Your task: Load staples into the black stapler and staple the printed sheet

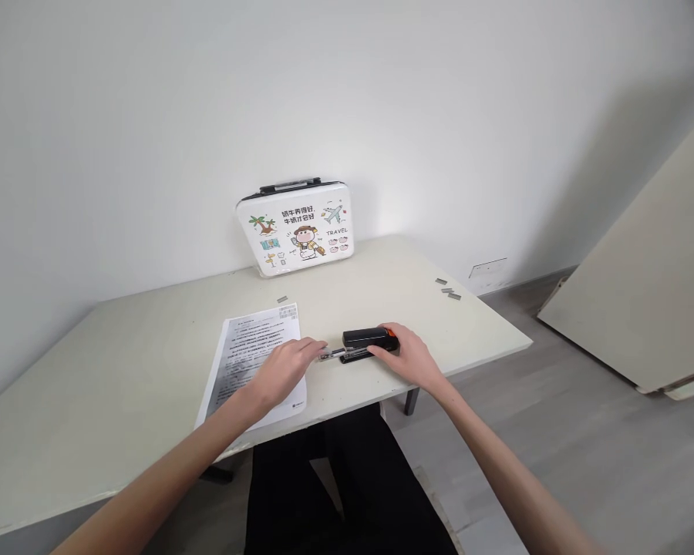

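Note:
A black stapler (363,340) with an orange rear end lies on the pale table (121,370), its metal staple tray slid out toward the left. My right hand (408,356) rests on the stapler's rear and grips it. My left hand (286,366) lies over the right edge of a printed paper sheet (248,358), and its fingertips pinch at the tip of the pulled-out tray. What those fingertips hold is too small to make out.
A white carry case (301,227) with cartoon prints leans against the wall at the table's back. Loose staple strips (448,289) lie near the right edge, and one staple strip (282,299) lies above the paper. A large board (648,293) leans at the right.

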{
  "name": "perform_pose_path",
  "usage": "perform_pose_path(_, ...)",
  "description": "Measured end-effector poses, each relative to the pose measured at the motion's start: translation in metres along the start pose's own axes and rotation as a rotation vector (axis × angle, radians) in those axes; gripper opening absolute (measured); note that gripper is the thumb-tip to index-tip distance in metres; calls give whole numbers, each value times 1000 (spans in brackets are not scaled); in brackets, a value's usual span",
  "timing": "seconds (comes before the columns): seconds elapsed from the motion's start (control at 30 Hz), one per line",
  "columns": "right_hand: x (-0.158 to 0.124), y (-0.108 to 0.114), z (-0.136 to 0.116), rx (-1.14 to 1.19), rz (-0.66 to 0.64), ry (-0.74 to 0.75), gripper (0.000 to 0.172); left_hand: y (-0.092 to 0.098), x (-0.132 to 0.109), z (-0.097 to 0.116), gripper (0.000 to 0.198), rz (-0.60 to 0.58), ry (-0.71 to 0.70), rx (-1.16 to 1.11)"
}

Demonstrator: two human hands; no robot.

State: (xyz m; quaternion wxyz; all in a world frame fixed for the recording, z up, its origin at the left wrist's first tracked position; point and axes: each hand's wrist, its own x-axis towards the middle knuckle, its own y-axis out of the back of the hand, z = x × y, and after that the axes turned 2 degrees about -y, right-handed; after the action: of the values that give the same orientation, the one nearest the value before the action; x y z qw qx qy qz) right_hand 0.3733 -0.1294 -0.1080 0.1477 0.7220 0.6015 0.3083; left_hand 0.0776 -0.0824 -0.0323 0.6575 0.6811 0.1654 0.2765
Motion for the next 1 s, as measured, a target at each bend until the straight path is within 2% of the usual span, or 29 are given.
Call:
perform_pose_path(0.17,0,1,-1,8,-3,-6,47,-1,1,1,37,-43,4,24)
perform_pose_path(0.5,0,1,-1,-7,1,-2,46,-2,5,7,41,-19,4,25)
perform_pose_path(0.77,0,-1,2,3,-2,4,49,-15,10,10,50,52,63,-25)
perform_pose_path(1.0,-1,0,0,1,-7,5,47,-18,7,13,46,80,101,-55)
